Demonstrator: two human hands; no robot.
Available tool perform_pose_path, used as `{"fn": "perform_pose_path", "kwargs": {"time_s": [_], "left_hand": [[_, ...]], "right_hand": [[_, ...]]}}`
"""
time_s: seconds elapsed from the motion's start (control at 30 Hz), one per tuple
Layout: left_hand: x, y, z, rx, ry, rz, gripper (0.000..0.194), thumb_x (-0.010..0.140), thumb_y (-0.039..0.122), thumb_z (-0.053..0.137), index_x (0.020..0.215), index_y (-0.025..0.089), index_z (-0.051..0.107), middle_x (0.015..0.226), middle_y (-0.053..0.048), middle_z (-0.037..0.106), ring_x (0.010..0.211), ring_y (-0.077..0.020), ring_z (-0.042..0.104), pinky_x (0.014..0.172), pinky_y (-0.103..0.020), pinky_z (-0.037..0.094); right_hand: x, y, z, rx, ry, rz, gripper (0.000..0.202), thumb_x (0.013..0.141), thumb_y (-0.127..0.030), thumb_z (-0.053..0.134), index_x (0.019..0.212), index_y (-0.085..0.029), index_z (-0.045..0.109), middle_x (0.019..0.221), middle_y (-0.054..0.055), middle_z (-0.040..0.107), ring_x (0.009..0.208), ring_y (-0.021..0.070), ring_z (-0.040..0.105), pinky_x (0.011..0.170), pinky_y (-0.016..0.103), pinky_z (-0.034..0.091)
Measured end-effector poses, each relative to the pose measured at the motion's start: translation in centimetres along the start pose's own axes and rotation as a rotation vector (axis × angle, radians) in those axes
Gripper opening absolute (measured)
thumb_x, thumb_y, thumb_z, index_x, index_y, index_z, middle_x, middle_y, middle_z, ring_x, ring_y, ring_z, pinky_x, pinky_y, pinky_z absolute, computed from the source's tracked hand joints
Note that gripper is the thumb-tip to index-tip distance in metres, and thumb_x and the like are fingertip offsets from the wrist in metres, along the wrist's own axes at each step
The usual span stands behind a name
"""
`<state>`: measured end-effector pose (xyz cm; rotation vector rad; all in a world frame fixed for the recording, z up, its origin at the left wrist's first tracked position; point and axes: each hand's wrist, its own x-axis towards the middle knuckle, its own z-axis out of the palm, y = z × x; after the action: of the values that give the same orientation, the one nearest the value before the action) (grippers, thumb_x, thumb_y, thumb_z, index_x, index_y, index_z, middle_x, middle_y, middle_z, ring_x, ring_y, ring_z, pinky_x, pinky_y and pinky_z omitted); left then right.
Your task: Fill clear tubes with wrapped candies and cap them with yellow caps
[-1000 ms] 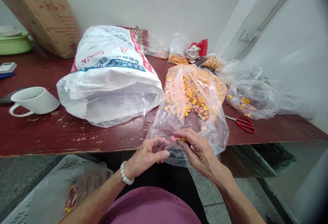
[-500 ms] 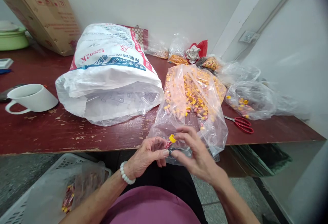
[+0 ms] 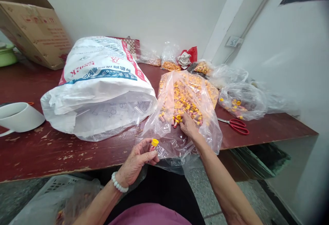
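Right hand [image 3: 188, 125] now reaches into the clear plastic bag [image 3: 164, 135], grip unclear; left hand [image 3: 138, 158] pinches a yellow-capped red-and-white tube [image 3: 154, 143].

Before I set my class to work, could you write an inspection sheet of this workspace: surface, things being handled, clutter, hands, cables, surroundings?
Surface: red-brown table, paint worn in patches.
Things being handled: many yellow-capped pieces in an open clear bag; one capped piece held apart.
Clutter: white printed sack, mouth open; white cup at left; red-handled scissors right of the bag.
Hands: left hand grips the single piece, cap up; right hand is in among the bagged pieces, its grip unclear.
Cables: thin cord below the wall socket.
Surroundings: pale wall behind; open cardboard box at back left.
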<state>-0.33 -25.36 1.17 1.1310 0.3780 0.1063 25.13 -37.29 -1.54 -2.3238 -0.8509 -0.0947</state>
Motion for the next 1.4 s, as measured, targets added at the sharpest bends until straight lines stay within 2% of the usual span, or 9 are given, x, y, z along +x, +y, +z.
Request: {"fn": "perform_pose_path", "kwargs": {"time_s": [0.17, 0.33, 0.47, 0.67, 0.8, 0.9, 1.1, 1.3, 1.4], "left_hand": [[0.3, -0.2, -0.4, -0.007, -0.024, 0.028, 0.032, 0.078, 0.025, 0.064, 0.106, 0.019, 0.049, 0.090, -0.002, 0.062, 0.069, -0.0120, 0.059, 0.062, -0.025, 0.044], [0.3, -0.4, -0.4, 0.097, -0.032, 0.057, 0.033, 0.076, 0.027, 0.066, 0.105, 0.015, 0.055, 0.077, 0.001, 0.056, 0.060, -0.0080, 0.050, 0.056, -0.022, 0.040], [0.0, -0.3, 0.3, 0.189, -0.058, 0.057, 0.034, 0.075, 0.031, 0.067, 0.104, 0.015, 0.059, 0.076, 0.001, 0.054, 0.061, -0.0077, 0.045, 0.055, -0.020, 0.037], [-0.6, 0.2, 1.6, 0.391, -0.101, 0.178, 0.025, 0.076, 0.029, 0.064, 0.097, 0.014, 0.063, 0.082, -0.002, 0.057, 0.072, -0.0128, 0.045, 0.064, -0.023, 0.036], [-0.8, 0.3, 1.5, 0.483, -0.091, 0.214, 0.013, 0.078, 0.024, 0.061, 0.085, 0.014, 0.059, 0.075, 0.001, 0.050, 0.070, -0.0120, 0.041, 0.064, -0.023, 0.033], [-1.0, 0.2, 1.3, 0.481, -0.073, 0.181, 0.012, 0.077, 0.020, 0.059, 0.087, 0.014, 0.058, 0.073, 0.002, 0.048, 0.068, -0.0107, 0.039, 0.062, -0.022, 0.031], [-1.3, 0.2, 1.5, 0.414, -0.029, 0.151, 0.013, 0.071, 0.015, 0.063, 0.083, 0.011, 0.061, 0.075, 0.000, 0.054, 0.069, -0.0116, 0.044, 0.063, -0.023, 0.035], [-1.3, 1.0, 0.9, 0.288, -0.013, 0.075, 0.028, 0.069, 0.023, 0.069, 0.094, 0.013, 0.061, 0.067, 0.003, 0.050, 0.054, -0.0069, 0.039, 0.050, -0.020, 0.032], [-1.5, 0.7, 0.6, 0.128, -0.067, 0.038, 0.024, 0.071, 0.027, 0.068, 0.089, 0.013, 0.060, 0.061, 0.004, 0.046, 0.049, -0.0060, 0.037, 0.046, -0.020, 0.032]], "right_hand": [[0.2, 0.4, 1.2, -0.052, -0.015, -0.027, 0.011, 0.083, -0.023, 0.057, 0.087, -0.013, 0.060, 0.098, 0.008, 0.061, 0.096, 0.0204, 0.055, 0.089, 0.039, 0.040], [-2.2, -0.6, -1.5, 0.007, 0.026, -0.033, 0.019, 0.086, -0.030, 0.051, 0.087, -0.014, 0.061, 0.087, 0.011, 0.062, 0.085, 0.0221, 0.056, 0.080, 0.037, 0.043], [-6.6, -5.3, -4.8, 0.156, -0.049, -0.177, 0.024, 0.090, -0.036, 0.050, 0.103, -0.019, 0.060, 0.097, 0.006, 0.061, 0.081, 0.0163, 0.057, 0.072, 0.030, 0.048], [-11.0, -11.9, -6.2, 0.365, -0.286, -0.542, 0.029, 0.090, -0.014, 0.045, 0.114, -0.024, 0.057, 0.107, 0.008, 0.056, 0.100, 0.0163, 0.056, 0.084, 0.032, 0.050], [-11.2, -11.9, -6.1, 0.370, -0.204, -0.500, 0.042, 0.087, -0.014, 0.049, 0.127, -0.025, 0.046, 0.119, 0.008, 0.056, 0.111, 0.0198, 0.054, 0.094, 0.038, 0.046], [-11.3, -11.6, -6.0, 0.328, -0.115, -0.438, 0.044, 0.077, -0.004, 0.047, 0.115, -0.025, 0.053, 0.121, 0.007, 0.053, 0.115, 0.0219, 0.049, 0.098, 0.043, 0.043], [-12.5, -11.7, -4.2, 0.221, -0.419, -0.540, 0.078, 0.055, 0.008, 0.036, 0.120, -0.031, 0.052, 0.131, 0.005, 0.041, 0.124, 0.0222, 0.038, 0.103, 0.049, 0.035], [-11.9, -11.9, -4.2, 0.425, -0.259, -0.365, 0.050, 0.077, -0.005, 0.043, 0.122, -0.026, 0.047, 0.128, 0.008, 0.042, 0.123, 0.0205, 0.041, 0.102, 0.042, 0.038], [-12.4, -12.3, -3.7, 0.326, -0.323, -0.464, 0.065, 0.077, -0.025, 0.063, 0.135, -0.026, 0.033, 0.137, 0.011, 0.038, 0.128, 0.0264, 0.036, 0.105, 0.046, 0.034]]}}
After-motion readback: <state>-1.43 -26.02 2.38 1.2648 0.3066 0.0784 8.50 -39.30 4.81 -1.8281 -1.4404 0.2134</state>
